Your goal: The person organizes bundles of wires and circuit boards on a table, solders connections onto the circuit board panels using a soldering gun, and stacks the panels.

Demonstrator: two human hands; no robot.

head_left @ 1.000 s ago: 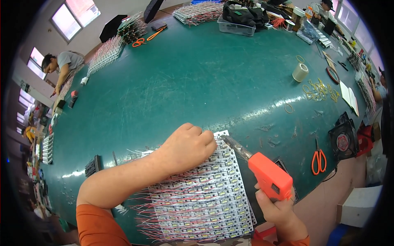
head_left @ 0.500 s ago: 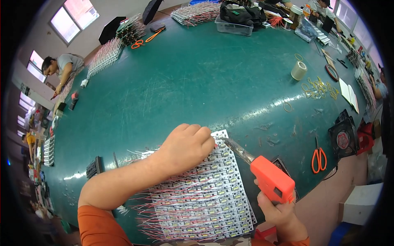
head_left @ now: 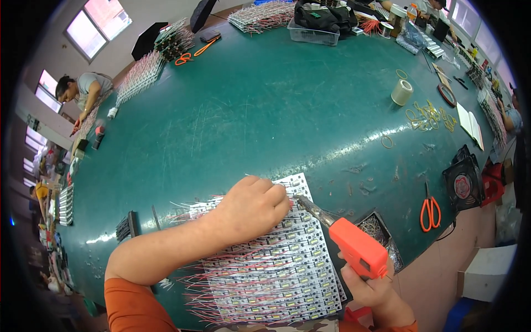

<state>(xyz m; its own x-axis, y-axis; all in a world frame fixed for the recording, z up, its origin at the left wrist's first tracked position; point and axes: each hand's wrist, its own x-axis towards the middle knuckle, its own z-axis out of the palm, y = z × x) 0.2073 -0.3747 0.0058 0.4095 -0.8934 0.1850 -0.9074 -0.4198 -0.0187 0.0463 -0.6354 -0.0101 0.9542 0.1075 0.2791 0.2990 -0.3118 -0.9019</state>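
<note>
Head view, and we're right over the green table (head_left: pixel 221 122): the left hand (head_left: pixel 254 205) is curled knuckles-up on the upper rows of the white circuit boards (head_left: pixel 298 260), fingers bunched together, fingertips hidden, so whether they pinch anything I can't tell. Over on the other side, the right hand (head_left: pixel 368 290) is wrapped round the handle of an orange soldering gun (head_left: pixel 358 248), its metal nose (head_left: pixel 315 209) angled down to the boards' upper right, just beside those left fingers. Red and white wires (head_left: pixel 202 276) fan out leftward from the boards, which lie directly before the person. The left forearm cuts across, blocking part of the upper rows; the gun's body partly covers a black tray (head_left: pixel 387 232) of metallic scraps. Further right, orange-handled scissors (head_left: pixel 428 213) lie near a black fan (head_left: pixel 463 184). Beyond them, rubber bands (head_left: pixel 428 117), a tape roll (head_left: pixel 402 93) and an open notebook (head_left: pixel 470 126); out left, a black brush (head_left: pixel 126 227).
</note>
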